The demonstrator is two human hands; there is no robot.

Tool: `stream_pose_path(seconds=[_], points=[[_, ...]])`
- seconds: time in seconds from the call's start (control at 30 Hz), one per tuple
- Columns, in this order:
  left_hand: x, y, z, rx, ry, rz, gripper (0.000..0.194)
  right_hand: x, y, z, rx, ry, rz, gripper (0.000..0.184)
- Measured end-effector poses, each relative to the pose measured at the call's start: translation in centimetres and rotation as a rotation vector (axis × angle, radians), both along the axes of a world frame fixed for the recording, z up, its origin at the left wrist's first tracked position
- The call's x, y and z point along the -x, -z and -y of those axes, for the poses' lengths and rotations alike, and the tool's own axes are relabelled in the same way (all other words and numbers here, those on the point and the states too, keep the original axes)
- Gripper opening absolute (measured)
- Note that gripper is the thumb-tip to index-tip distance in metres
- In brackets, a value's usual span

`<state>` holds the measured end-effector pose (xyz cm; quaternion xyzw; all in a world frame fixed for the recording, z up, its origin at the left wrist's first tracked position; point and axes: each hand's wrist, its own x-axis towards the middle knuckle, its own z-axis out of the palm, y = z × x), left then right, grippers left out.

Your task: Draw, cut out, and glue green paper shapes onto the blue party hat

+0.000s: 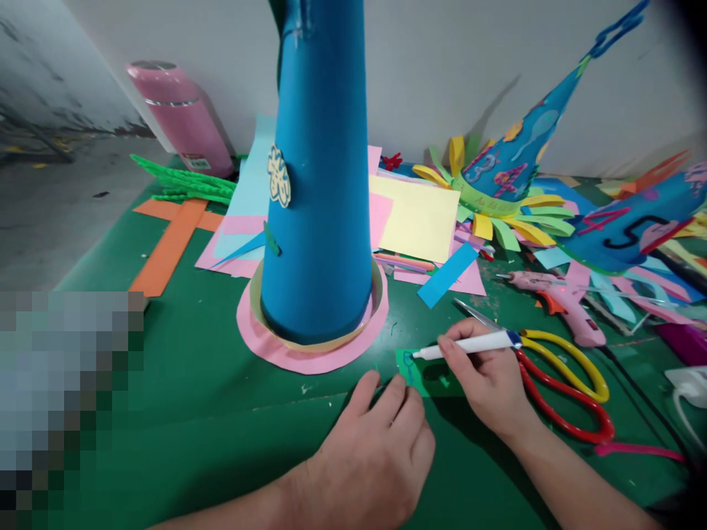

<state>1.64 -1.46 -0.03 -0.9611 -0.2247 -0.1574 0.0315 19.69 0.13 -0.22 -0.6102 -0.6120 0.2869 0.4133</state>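
A small green paper piece lies flat on the green table, near the middle and just right of a tall blue cone. It is a brighter green than the tabletop, with a straight far edge, and bears a small rounded outline in dark blue at its left end, with a further line running toward its near edge. The tip of a slim white marker with a dark blue end meets this drawing. The right hand holds the marker between thumb and fingers, almost level. The left hand lies palm down, loosely open, its fingertips at the paper's near left edge; how firmly they press cannot be told. The blue cone stands on the far side, ringed by a pink brim and wearing a pale cut-out. To the right lie scissors with yellow and red handles and, farther off, a pink glue gun. A decorated cone hat fringed with yellow and green strips sits at the far right; a pink bottle stands far left.
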Motion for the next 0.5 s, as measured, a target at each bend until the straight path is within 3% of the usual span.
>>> stream_pose_path(seconds=[0.5], points=[[0.12, 0.22, -0.07, -0.023, 0.010, 0.028, 0.022, -0.05, -0.13, -0.03, -0.016, -0.011, 0.027, 0.013]])
